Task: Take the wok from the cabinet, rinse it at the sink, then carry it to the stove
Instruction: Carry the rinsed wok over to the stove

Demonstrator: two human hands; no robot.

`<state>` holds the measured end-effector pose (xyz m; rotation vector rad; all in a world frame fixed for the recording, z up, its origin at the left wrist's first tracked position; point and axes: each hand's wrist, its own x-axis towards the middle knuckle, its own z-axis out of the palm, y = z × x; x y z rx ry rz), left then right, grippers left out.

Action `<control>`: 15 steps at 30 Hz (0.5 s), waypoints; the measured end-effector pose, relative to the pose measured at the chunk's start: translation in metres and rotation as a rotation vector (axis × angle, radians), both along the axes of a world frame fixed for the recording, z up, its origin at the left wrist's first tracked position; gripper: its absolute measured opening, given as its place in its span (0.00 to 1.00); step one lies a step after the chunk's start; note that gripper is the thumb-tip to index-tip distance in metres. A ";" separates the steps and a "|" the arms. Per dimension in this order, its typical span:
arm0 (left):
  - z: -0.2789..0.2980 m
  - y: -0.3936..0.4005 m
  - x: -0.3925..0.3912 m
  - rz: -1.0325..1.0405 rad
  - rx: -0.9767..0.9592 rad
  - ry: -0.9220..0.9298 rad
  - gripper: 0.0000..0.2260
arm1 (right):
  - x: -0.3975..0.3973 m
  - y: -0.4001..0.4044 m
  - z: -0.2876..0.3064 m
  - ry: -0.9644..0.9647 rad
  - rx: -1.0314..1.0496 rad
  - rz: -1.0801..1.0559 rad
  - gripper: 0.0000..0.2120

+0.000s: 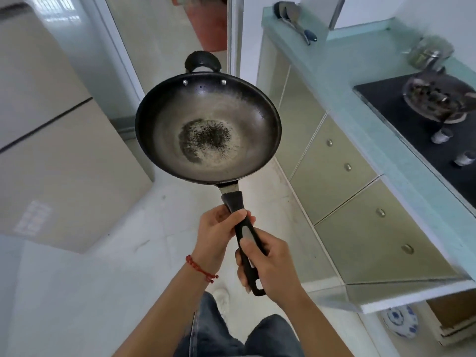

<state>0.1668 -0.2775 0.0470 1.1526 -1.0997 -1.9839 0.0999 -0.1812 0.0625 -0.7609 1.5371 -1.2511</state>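
Note:
A dark, worn wok (208,127) hangs level over the floor in the middle of the view, with a speckled black patch at its bottom and a small loop handle on the far side. Its long black handle (246,233) points toward me. My left hand (219,228) grips the handle's upper part, a red cord on that wrist. My right hand (268,266) grips the lower end. The black stove (401,109) with a burner (438,96) lies on the counter to the right of the wok, an arm's reach away.
A pale green counter (342,81) runs along the right over cabinet doors with round knobs (332,166). A spatula (296,21) and a jar (427,51) rest on it. A beige fridge (51,140) stands left. A blue-and-white bowl (399,320) sits on the floor at lower right.

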 end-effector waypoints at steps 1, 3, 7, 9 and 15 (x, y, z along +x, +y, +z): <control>0.000 -0.014 -0.002 0.011 0.000 -0.005 0.05 | -0.003 -0.015 0.000 0.001 0.002 0.012 0.10; -0.001 -0.039 -0.007 0.027 0.006 -0.008 0.04 | -0.010 -0.041 -0.001 0.001 0.008 0.032 0.10; -0.006 -0.086 -0.030 0.054 0.027 -0.011 0.04 | -0.036 -0.091 -0.005 0.000 0.023 0.065 0.10; -0.011 -0.109 -0.047 0.067 0.036 -0.018 0.04 | -0.054 -0.116 -0.009 -0.004 0.021 0.077 0.10; -0.015 -0.182 -0.115 0.088 0.044 -0.038 0.05 | -0.122 -0.190 -0.015 -0.014 0.004 0.087 0.10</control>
